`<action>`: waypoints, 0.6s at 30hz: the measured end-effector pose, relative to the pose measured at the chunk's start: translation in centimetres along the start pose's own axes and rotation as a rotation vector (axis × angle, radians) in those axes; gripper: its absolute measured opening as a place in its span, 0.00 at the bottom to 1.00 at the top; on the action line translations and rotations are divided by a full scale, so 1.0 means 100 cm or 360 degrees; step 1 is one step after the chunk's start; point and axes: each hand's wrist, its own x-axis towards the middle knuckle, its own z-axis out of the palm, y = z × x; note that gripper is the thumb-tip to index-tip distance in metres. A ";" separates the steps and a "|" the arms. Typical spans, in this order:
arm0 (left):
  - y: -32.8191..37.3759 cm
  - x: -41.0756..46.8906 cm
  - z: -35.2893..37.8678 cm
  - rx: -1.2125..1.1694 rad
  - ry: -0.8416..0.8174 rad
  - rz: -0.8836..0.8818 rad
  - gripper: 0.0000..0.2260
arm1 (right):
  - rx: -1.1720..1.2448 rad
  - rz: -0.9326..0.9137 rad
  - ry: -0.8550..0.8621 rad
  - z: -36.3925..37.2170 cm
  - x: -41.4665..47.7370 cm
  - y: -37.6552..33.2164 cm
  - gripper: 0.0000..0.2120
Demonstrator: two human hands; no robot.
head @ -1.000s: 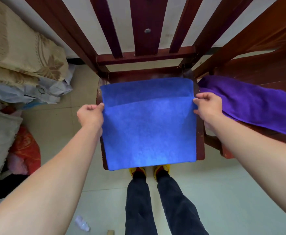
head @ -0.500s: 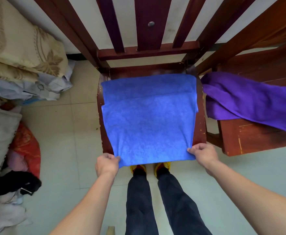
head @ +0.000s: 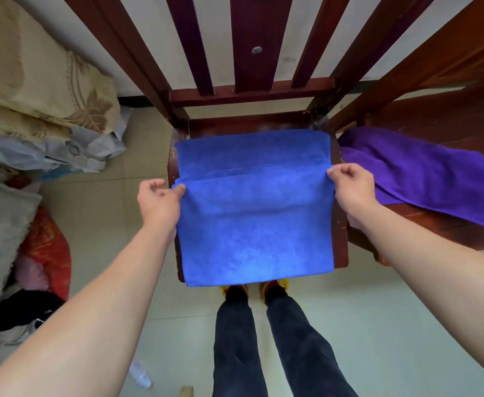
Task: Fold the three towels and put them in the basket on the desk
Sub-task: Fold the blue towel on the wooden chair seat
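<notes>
While left hand [head: 160,200] and right hand [head: 349,183] fingers pinch the soft blue microfibre towel [head: 255,213] mid-frame, layers sit offset. Uneven pull risks a skewed fold or slide off the dark red wooden chair seat [head: 339,224].

Wooden chair [head: 339,247]: seat carries folded blue towel [head: 255,233], near edge overhanging the front. Adjacent wooden seat [head: 441,224] to the right: purple towel [head: 424,173] draped loosely across.

Fuzzy matt blue towel [head: 255,224] on glossy wooden chair [head: 339,224].
</notes>
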 end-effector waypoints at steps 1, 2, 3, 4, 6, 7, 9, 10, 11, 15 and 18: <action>-0.003 0.002 0.001 0.0016 -0.0002 -0.0011 0.16 | -0.0016 0.0006 -0.0006 0.001 0.002 0.001 0.02; -0.007 0.003 0.002 0.0059 0.0004 -0.0036 0.19 | -0.0056 0.0006 0.0002 0.002 0.002 0.004 0.05; -0.015 0.001 0.000 0.0134 0.0021 -0.0071 0.21 | -0.0121 0.0018 0.0028 0.000 -0.002 0.010 0.08; -0.024 -0.003 -0.002 0.0228 0.0028 -0.0121 0.23 | -0.0182 0.0034 0.0056 -0.003 -0.008 0.015 0.11; -0.052 -0.015 -0.010 0.0389 -0.0011 -0.0248 0.22 | -0.0341 0.0108 0.0063 -0.011 -0.025 0.034 0.15; -0.068 -0.021 -0.014 0.0467 -0.0042 -0.0323 0.19 | -0.0437 0.0180 0.0030 -0.015 -0.034 0.046 0.16; -0.099 -0.034 -0.020 0.0630 -0.0109 -0.0436 0.15 | -0.0595 0.0369 -0.0075 -0.022 -0.050 0.068 0.14; -0.113 -0.040 -0.022 0.0696 -0.0142 -0.0456 0.13 | -0.0648 0.0445 -0.0123 -0.024 -0.058 0.079 0.12; -0.123 -0.046 -0.024 0.0742 -0.0163 -0.0468 0.10 | -0.0685 0.0498 -0.0163 -0.024 -0.065 0.089 0.11; -0.144 -0.062 -0.023 0.0741 -0.0143 -0.0404 0.06 | -0.0711 0.0471 -0.0307 -0.023 -0.077 0.110 0.11; -0.146 -0.070 -0.030 0.0571 -0.0101 -0.0405 0.09 | -0.0576 0.0346 -0.0250 -0.023 -0.086 0.109 0.12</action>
